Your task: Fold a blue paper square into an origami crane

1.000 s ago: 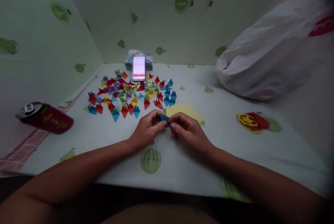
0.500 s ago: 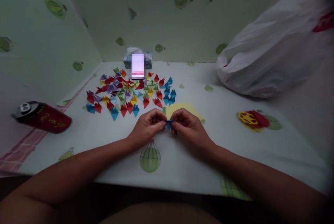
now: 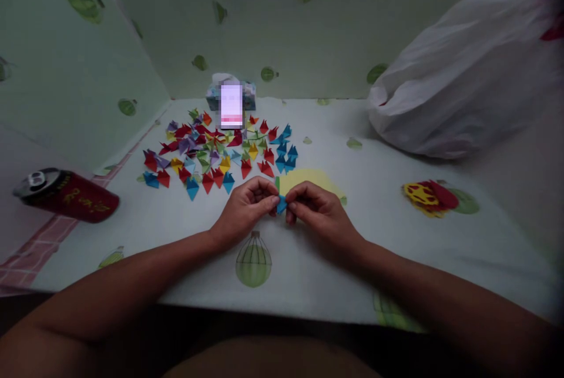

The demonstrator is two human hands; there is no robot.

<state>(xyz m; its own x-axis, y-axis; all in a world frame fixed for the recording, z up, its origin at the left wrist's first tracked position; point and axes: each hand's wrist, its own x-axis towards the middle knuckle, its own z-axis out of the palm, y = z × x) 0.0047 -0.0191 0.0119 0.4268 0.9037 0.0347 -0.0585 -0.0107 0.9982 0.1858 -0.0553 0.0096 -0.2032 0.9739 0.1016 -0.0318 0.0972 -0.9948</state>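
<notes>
A small piece of folded blue paper (image 3: 281, 204) is pinched between my two hands, just above the table. My left hand (image 3: 251, 201) grips its left side with thumb and forefinger. On the right side, my right hand (image 3: 315, 204) has thumb and fingertips closed at the paper's edge. Fingers hide part of its folds. Right behind my hands lie pale yellow paper sheets (image 3: 308, 178) with a green edge showing. Many small origami pieces (image 3: 217, 178) in red, blue, yellow, green and purple are spread on the table to the left and beyond.
A dark red can (image 3: 70, 194) is at the left. Behind the origami, a phone (image 3: 231, 104) with a lit screen leans by a tissue box (image 3: 250, 96). A white plastic bag (image 3: 440, 84) bulges at the right. Nearer sits a red and yellow cut-out item (image 3: 429, 197).
The blue paper has turned in my fingers, so more of its flat face shows now. My head view has tilted slightly; the things on the table have stayed put.
</notes>
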